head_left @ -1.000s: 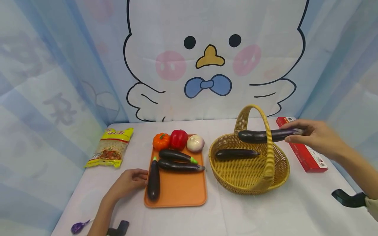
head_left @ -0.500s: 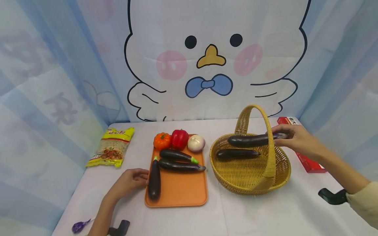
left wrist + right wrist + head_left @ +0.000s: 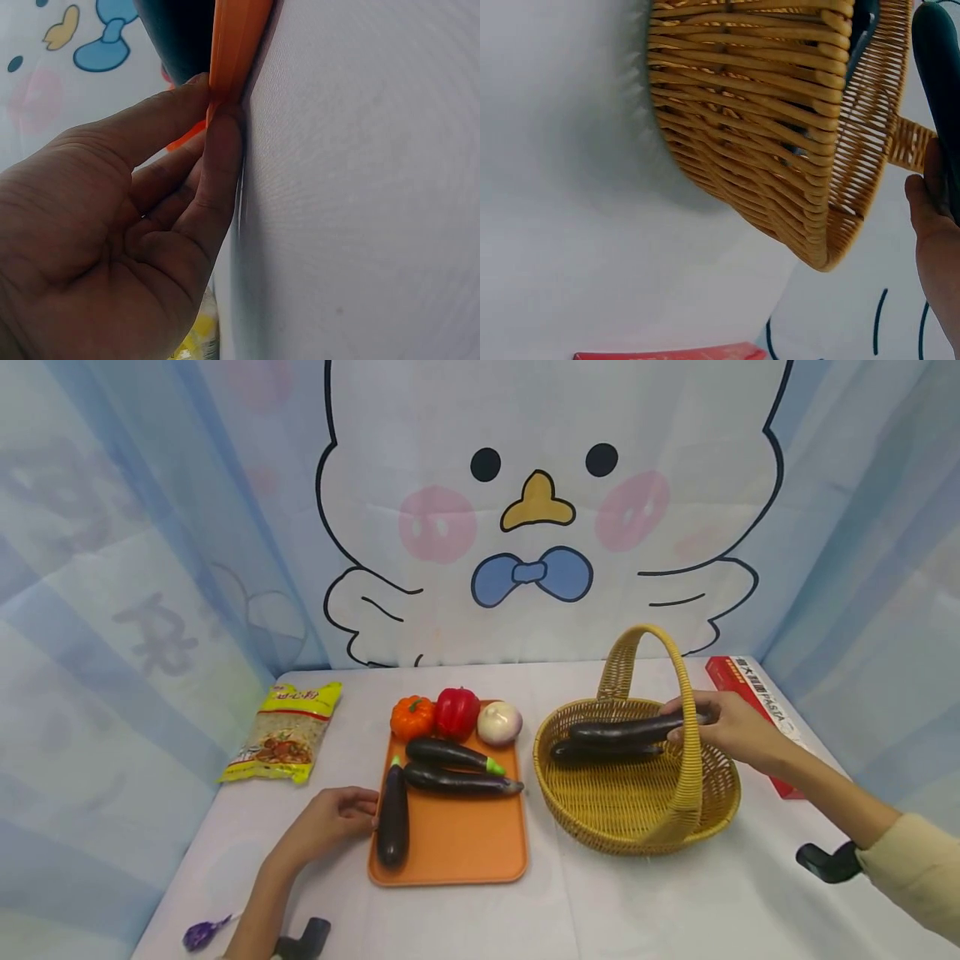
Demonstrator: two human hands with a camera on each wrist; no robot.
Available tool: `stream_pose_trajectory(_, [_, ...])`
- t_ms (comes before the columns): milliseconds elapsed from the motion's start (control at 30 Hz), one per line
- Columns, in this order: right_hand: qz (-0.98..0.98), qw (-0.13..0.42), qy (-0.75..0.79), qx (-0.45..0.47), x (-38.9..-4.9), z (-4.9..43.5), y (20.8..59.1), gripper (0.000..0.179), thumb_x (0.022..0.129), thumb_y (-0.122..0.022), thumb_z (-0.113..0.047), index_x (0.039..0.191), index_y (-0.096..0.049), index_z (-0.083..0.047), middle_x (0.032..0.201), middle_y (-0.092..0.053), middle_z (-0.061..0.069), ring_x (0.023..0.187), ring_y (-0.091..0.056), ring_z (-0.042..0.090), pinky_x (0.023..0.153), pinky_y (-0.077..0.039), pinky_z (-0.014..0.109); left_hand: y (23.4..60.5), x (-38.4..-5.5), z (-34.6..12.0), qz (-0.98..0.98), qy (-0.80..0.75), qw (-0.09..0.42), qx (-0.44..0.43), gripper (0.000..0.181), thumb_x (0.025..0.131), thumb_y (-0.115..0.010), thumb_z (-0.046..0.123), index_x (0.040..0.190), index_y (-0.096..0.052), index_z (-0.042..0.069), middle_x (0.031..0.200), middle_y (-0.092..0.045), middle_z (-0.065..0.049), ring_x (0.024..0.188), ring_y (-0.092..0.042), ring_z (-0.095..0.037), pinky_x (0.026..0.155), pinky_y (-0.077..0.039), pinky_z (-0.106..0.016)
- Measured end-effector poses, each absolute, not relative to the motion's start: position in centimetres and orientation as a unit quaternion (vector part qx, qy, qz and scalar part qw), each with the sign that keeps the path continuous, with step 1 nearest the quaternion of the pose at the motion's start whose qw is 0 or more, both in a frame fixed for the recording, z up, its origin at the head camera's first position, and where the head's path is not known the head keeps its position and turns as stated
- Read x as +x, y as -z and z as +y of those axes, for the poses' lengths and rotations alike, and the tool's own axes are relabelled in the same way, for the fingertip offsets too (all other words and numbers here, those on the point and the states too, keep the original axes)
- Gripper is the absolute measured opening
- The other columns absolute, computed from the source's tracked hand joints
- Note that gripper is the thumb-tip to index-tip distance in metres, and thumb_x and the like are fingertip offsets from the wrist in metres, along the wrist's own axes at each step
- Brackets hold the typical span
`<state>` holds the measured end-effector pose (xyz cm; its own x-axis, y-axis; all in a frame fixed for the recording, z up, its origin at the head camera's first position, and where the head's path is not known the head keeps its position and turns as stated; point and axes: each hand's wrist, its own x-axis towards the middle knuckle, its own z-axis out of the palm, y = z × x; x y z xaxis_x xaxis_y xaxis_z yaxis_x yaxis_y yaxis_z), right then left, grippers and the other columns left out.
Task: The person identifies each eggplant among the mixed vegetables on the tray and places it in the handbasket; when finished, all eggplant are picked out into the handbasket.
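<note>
My right hand (image 3: 731, 727) grips a dark purple eggplant (image 3: 618, 731) by its stem end, under the handle of the wicker basket (image 3: 577, 827). A second eggplant (image 3: 600, 753) lies in the basket, partly covered by the held one in the head view. The right wrist view has the held eggplant (image 3: 939, 75) above the basket's rim. With thumb and fingers, my left hand (image 3: 112, 225) pinches the edge of the orange tray (image 3: 238, 45). On that tray lie three eggplants (image 3: 392, 827), an orange pumpkin (image 3: 412, 718), a red bell pepper (image 3: 457, 714) and a white-purple round vegetable (image 3: 499, 724).
A yellow food bag (image 3: 281, 735) lies at the back left of the white-covered table (image 3: 585, 910). Right of the basket is a red box (image 3: 750, 685), partly behind my right arm. A small purple item (image 3: 202, 935) sits near my left forearm.
My right hand has moved left and down with the eggplant, from above the basket's right side to inside it beside the other eggplant. My left hand stays at the tray.
</note>
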<state>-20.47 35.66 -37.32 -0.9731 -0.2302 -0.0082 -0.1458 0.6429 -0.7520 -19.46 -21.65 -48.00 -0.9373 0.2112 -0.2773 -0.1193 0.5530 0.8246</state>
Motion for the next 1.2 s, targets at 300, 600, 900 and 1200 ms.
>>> stream_pose_trajectory(300, [0.898, 0.079, 0.419, -0.108, -20.9, 35.1, 38.1, 0.029, 0.088, -0.076, -0.022, 0.114, -0.07, -0.011, 0.109, -0.067, 0.009, 0.101, -0.057, 0.032, 0.079, -0.053, 0.037, 47.7, -19.4, -21.7, 0.865, -0.471, 0.174, 0.029, 0.041, 0.086, -0.078, 0.017, 0.122, -0.066, 0.002, 0.097, -0.07, -0.002, 0.087, -0.067, -0.018, 0.082, -0.055, -0.037])
stream_pose_trajectory(600, [0.898, 0.091, 0.416, -0.109, -21.3, 34.8, 38.3, 0.03, 0.088, -0.075, -0.018, 0.116, -0.07, -0.008, 0.109, -0.067, 0.01, 0.098, -0.056, 0.03, 0.075, -0.054, 0.033, 47.8, -19.4, -21.7, 0.866, -0.468, 0.175, 0.03, 0.042, 0.085, -0.078, 0.018, 0.122, -0.066, 0.002, 0.097, -0.07, -0.001, 0.087, -0.067, -0.018, 0.081, -0.055, -0.037])
stream_pose_trajectory(900, [0.89, 0.111, 0.43, -0.105, -21.6, 34.7, 38.9, 0.029, 0.087, -0.074, -0.018, 0.114, -0.071, -0.007, 0.114, -0.066, 0.013, 0.102, -0.056, 0.032, 0.076, -0.054, 0.033, 47.8, -19.5, -21.7, 0.865, -0.468, 0.179, 0.024, 0.041, 0.086, -0.078, 0.018, 0.122, -0.066, 0.003, 0.097, -0.07, -0.001, 0.087, -0.067, -0.018, 0.082, -0.055, -0.037])
stream_pose_trajectory(1200, [0.879, 0.118, 0.449, -0.109, -21.5, 34.6, 39.5, 0.027, 0.087, -0.076, -0.018, 0.112, -0.072, -0.008, 0.113, -0.066, 0.012, 0.105, -0.052, 0.033, 0.076, -0.053, 0.033, 47.9, -19.5, -21.6, 0.865, -0.467, 0.181, 0.022, 0.04, 0.086, -0.078, 0.018, 0.122, -0.067, 0.003, 0.097, -0.07, -0.002, 0.087, -0.067, -0.018, 0.082, -0.055, -0.037])
